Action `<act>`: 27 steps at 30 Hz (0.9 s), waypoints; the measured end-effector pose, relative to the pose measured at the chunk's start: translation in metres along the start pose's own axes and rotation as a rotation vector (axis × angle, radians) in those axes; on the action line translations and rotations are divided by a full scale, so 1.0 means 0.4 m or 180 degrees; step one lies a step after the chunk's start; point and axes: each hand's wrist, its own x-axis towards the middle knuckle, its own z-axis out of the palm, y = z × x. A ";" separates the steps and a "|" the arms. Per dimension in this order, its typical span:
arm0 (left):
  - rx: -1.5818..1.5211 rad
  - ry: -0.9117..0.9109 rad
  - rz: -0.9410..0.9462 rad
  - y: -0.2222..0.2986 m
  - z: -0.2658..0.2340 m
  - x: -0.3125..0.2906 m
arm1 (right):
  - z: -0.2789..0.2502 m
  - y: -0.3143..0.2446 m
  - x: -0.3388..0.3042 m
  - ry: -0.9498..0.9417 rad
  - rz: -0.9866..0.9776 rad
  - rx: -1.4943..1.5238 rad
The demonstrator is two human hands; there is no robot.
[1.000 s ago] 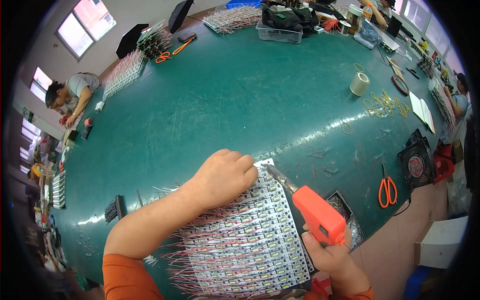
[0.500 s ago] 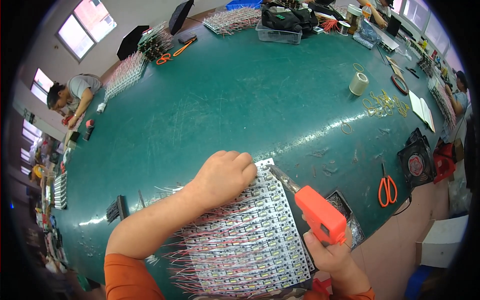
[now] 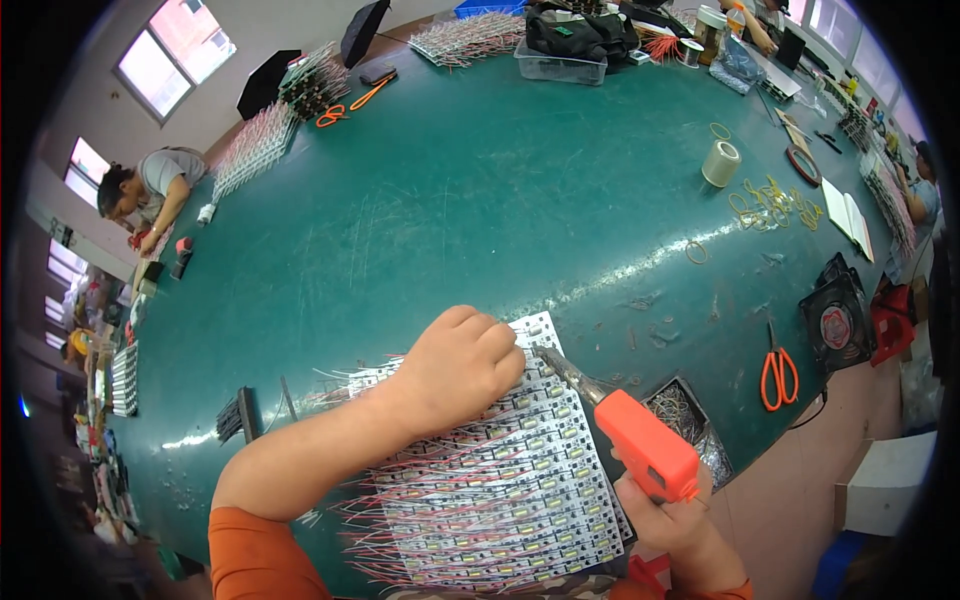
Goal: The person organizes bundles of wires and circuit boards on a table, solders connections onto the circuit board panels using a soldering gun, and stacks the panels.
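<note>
A panel of white circuit boards (image 3: 540,500) lies in front of me, with rows of small components and many thin red and white wires (image 3: 430,470) running off its left side. My left hand (image 3: 465,362) is closed over the panel's far end, knuckles up; its fingertips are hidden, so what they pinch cannot be seen. In my right hand (image 3: 665,510) is a red soldering gun (image 3: 648,440), held by its handle. Its metal tip touches or hovers just above the boards near the far right corner, beside my left fingers.
Right of the panel stands a dark tray of metal scraps (image 3: 690,425). Orange-handled scissors (image 3: 778,372) and a black fan (image 3: 838,315) are farther right. A tape roll (image 3: 720,163) and yellow rubber bands (image 3: 775,205) lie beyond. A co-worker (image 3: 160,190) leans over the table's left side.
My left hand has shifted slightly right along the panel. The soldering gun and its tip have moved a little toward me and to the right.
</note>
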 end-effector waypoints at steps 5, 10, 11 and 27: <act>-0.0014 -0.0079 -0.0016 -0.001 0.000 0.002 | 0.008 0.008 -0.001 0.0014 -0.0141 -0.0070; -0.0013 -0.0144 -0.0012 -0.005 0.003 0.004 | 0.006 0.008 -0.003 -0.0036 -0.0070 -0.0180; -0.0037 -0.0112 0.0001 -0.006 0.004 0.003 | 0.006 0.007 -0.002 -0.0041 0.0014 -0.0155; -0.0053 -0.0138 0.0093 -0.014 -0.001 0.012 | 0.012 0.005 0.000 -0.0020 0.0103 -0.0041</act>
